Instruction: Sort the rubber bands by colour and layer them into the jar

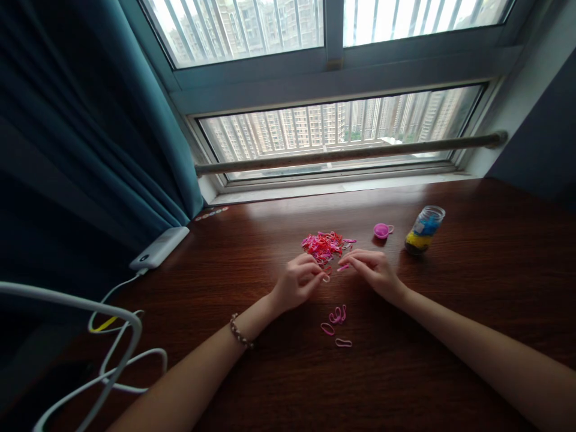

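A pile of tiny stretchy bands point(321, 245), red, pink and a bit pale, sits on the brown table point(270, 384). The left hand point(297, 281) is at the near left side of the pile. Its thumb and pointing finger come close together at a pale band point(326, 279), just in front of the pile. I cannot tell if they are pinching it or only touching it. The right hand point(377, 275) is at the near right side of the pile. Its fingers reach in toward a pink band point(343, 267) just under the fingertips, and I cannot tell if they have hold of it.

Some loose pink loops point(337, 316) lie in front of the pile, nearer to the person. A bracelet point(240, 332) goes around the left wrist, also on the near left of the pile.

To the right of the pile is a little pink cup point(381, 231) with a loop handle. Past it, farther right of the pile, is a clear jar point(422, 231) with blue on top of yellow inside.

Far left of the pile lies a white box point(159, 247) with a white cord point(112, 292) plugged in. Behind the pile is a window point(315, 129) with a long bar point(342, 155) across it. A blue curtain point(148, 138) hangs behind and to the left of the pile.
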`<state>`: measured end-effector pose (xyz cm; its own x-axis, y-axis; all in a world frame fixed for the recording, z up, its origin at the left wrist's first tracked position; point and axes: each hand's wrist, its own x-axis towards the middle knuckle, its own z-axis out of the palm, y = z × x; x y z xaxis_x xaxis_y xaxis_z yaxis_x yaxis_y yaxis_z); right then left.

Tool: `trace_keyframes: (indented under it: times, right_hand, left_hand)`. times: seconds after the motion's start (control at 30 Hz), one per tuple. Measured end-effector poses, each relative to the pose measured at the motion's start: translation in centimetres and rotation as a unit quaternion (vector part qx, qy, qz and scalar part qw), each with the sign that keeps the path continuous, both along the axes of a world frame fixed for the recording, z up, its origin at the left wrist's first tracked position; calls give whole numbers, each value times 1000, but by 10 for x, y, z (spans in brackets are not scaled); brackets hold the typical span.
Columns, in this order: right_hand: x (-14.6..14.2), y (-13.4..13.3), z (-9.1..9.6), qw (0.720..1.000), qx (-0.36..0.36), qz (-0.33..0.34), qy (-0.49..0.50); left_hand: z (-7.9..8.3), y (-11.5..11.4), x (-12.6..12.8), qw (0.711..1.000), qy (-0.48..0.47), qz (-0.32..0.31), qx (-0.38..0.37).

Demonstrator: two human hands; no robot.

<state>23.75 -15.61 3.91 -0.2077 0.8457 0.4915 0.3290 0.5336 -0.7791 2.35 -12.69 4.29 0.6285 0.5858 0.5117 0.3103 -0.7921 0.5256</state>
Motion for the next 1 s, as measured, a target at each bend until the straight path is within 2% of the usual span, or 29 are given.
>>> trace_keyframes:
  times: [0.1,0.17,0.23,0.3,0.37,0.43,0.57,0.7,0.77,0.87,1.0]
  right_hand:
    - [3,4,-5,998,-46,-44,21]
    - [2,6,-9,996,-39,-78,6]
    - [0,7,-14,994,-12,-98,-36]
    - [-1,7,-18,990,10,-109,-90]
    - [-2,7,-20,983,16,-126,-134]
    - [-1,7,-21,976,12,-145,-163]
    - [-1,7,-22,970,-7,-155,-189]
    - [-2,7,-23,967,-13,-163,-195]
    - [-3,7,-25,968,-10,-172,-181]
    - [-5,6,-27,974,-7,-181,-133]
    - [-5,7,-28,982,7,-176,-65]
  left_hand:
    - [5,-25,12,989,66,-127,25]
    - [6,-38,17,973,114,-193,64]
    - [6,-44,20,958,146,-226,97]
    - [5,-44,20,956,149,-228,110]
    - [4,-38,18,964,128,-207,111]
    - [3,-29,13,977,96,-159,106]
    - [-1,-1,-2,994,29,7,102]
    - [-12,32,-18,972,28,204,113]
    - [-21,45,-24,962,45,255,92]
    - [-32,55,-28,962,70,261,36]
    - [-36,55,-26,972,118,202,9]
